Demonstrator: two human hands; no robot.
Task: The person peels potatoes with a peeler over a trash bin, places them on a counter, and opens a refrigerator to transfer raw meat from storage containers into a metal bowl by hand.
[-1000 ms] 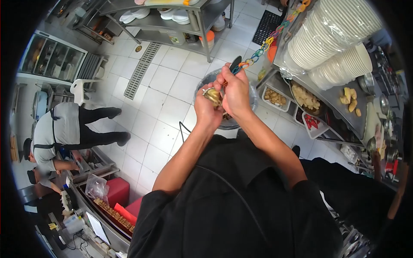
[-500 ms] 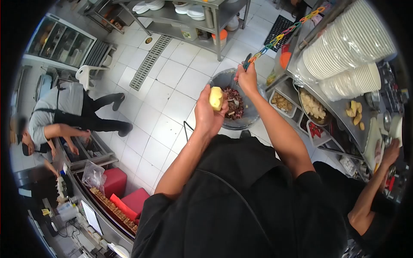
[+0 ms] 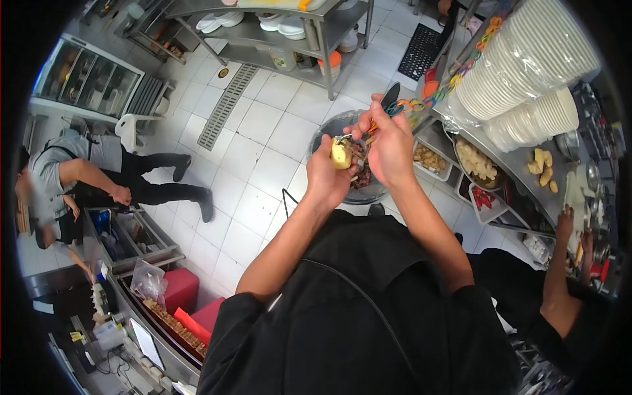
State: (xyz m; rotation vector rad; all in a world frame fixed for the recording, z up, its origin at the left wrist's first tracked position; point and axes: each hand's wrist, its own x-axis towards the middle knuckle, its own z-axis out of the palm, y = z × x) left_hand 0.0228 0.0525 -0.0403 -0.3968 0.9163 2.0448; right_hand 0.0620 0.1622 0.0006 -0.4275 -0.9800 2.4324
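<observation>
My left hand (image 3: 321, 172) is closed around a peeled, pale yellow potato (image 3: 342, 158). My right hand (image 3: 391, 150) grips a peeler with a dark handle (image 3: 392, 96), and its metal end meets the top of the potato. A chain of coloured plastic links (image 3: 455, 80) runs from the peeler up to the right. Both hands are above a bin lined with a grey bag (image 3: 334, 124), with dark reddish scraps (image 3: 363, 178) inside. The fingers partly cover the potato and the peeler.
Stacked white containers in plastic (image 3: 526, 66) stand at right, near ginger-like pieces (image 3: 541, 168) and trays of chopped food (image 3: 431, 160). A co-worker's arm (image 3: 559, 283) reaches over the right counter. Another person (image 3: 92, 161) stands at left. A steel shelf (image 3: 329, 52) is ahead.
My right hand has come down and left, bringing the peeler onto the potato. The chain now hangs slacker. The person at left has shifted and raised a forearm.
</observation>
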